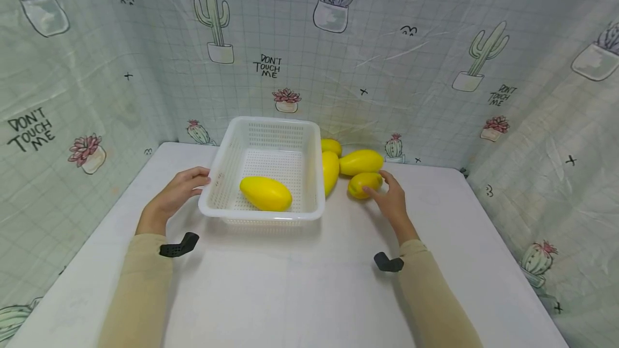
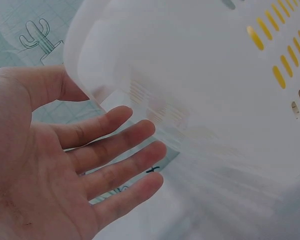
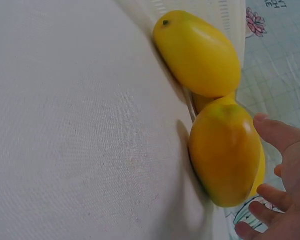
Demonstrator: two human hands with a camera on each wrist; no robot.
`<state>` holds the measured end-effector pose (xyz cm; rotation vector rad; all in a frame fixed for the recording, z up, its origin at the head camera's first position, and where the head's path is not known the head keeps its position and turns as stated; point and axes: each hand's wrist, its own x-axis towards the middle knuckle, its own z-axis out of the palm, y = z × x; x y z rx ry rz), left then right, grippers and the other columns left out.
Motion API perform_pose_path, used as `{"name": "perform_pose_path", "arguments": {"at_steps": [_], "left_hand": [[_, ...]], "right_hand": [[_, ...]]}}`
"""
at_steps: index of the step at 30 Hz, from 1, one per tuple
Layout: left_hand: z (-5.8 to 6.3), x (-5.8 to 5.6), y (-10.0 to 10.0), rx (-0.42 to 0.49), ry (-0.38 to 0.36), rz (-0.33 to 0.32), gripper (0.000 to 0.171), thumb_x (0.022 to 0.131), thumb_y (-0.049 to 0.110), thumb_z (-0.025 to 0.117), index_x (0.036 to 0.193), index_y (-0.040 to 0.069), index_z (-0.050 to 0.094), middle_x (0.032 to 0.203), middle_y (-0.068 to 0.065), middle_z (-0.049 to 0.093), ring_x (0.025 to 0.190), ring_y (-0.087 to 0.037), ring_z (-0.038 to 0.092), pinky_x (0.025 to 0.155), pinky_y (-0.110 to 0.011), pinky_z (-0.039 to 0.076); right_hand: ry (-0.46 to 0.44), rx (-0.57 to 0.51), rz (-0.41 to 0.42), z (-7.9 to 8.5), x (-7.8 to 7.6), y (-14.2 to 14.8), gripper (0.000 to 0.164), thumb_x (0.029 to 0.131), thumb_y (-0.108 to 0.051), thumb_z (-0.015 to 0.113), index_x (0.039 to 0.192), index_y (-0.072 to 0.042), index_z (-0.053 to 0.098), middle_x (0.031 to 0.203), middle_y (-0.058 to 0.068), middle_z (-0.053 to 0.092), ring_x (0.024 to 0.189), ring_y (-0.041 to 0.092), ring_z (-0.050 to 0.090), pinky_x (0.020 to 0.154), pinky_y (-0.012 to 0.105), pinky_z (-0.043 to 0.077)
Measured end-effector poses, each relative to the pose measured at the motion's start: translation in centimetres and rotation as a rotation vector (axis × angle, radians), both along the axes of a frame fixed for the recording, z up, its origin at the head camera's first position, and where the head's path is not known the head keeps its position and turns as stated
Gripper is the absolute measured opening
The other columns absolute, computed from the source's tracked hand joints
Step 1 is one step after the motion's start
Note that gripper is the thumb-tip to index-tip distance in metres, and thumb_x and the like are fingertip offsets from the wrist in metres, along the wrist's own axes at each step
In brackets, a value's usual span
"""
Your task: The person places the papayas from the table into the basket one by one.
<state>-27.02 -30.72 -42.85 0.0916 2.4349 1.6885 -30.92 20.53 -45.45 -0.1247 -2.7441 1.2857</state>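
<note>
A white plastic basket [image 1: 263, 216] with slotted walls stands on the table, one yellow mango [image 1: 266, 194] lying inside it. My left hand [image 1: 181, 191] is at the basket's left side; in the left wrist view its fingers [image 2: 114, 150] are spread and fairly straight, while the thumb tip passes behind the rim. To the right of the basket, my right hand [image 1: 393, 200] reaches around the nearest loose mango [image 1: 365, 185]. The right wrist view shows that mango [image 3: 225, 155] beside the spread fingers, with the thumb tip at its edge; whether they touch is unclear.
Behind the nearest loose mango lies another mango [image 1: 361, 162]. Two more, a long mango [image 1: 331, 172] and a partly hidden mango [image 1: 331, 146], sit against the basket's right wall. A cactus-print curtain [image 1: 290, 79] hangs along the back and sides of the white table [image 1: 290, 283].
</note>
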Motion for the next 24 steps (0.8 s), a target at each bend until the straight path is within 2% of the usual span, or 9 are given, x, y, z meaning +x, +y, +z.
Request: {"name": "perform_pose_path", "arguments": {"at_steps": [8, 14, 21, 24], "left_hand": [[-0.1, -0.1, 0.0, -0.003, -0.007, 0.003, 0.051, 0.1, 0.039, 0.049, 0.137, 0.004, 0.044, 0.14, -0.012, 0.044, 0.123, -0.015, 0.041, 0.113, -0.055, 0.032], [-0.1, 0.0, 0.0, 0.004, -0.005, 0.0, 0.051, 0.099, 0.038, 0.049, 0.136, 0.003, 0.044, 0.138, -0.01, 0.045, 0.119, -0.01, 0.043, 0.112, -0.054, 0.033], [0.1, 0.1, 0.0, 0.012, 0.001, -0.002, 0.051, 0.099, 0.038, 0.051, 0.134, 0.002, 0.044, 0.128, -0.002, 0.049, 0.115, -0.006, 0.045, 0.112, -0.053, 0.034], [0.1, 0.1, 0.0, 0.013, 0.003, -0.004, 0.051, 0.099, 0.038, 0.051, 0.135, 0.002, 0.045, 0.13, -0.003, 0.049, 0.116, -0.007, 0.044, 0.112, -0.054, 0.033]], "right_hand": [[-0.025, 0.007, -0.012, -0.4, -0.4, 0.1, 0.077, 0.087, -0.041, 0.069, 0.15, -0.015, 0.032, 0.156, 0.012, 0.033, 0.142, 0.033, 0.031, 0.118, 0.052, 0.027], [-0.016, 0.016, -0.013, -0.7, -0.7, 0.2, 0.077, 0.087, -0.039, 0.07, 0.149, -0.014, 0.033, 0.155, 0.013, 0.033, 0.141, 0.034, 0.032, 0.117, 0.051, 0.028], [-0.005, 0.004, -0.003, -1.2, -1.2, 0.3, 0.08, 0.085, -0.039, 0.072, 0.149, -0.012, 0.032, 0.157, 0.015, 0.029, 0.14, 0.036, 0.033, 0.117, 0.052, 0.028], [-0.011, 0.006, 0.001, -1.4, -1.4, 0.4, 0.083, 0.085, -0.041, 0.072, 0.15, -0.012, 0.029, 0.157, 0.015, 0.028, 0.14, 0.036, 0.032, 0.117, 0.052, 0.028]]}}
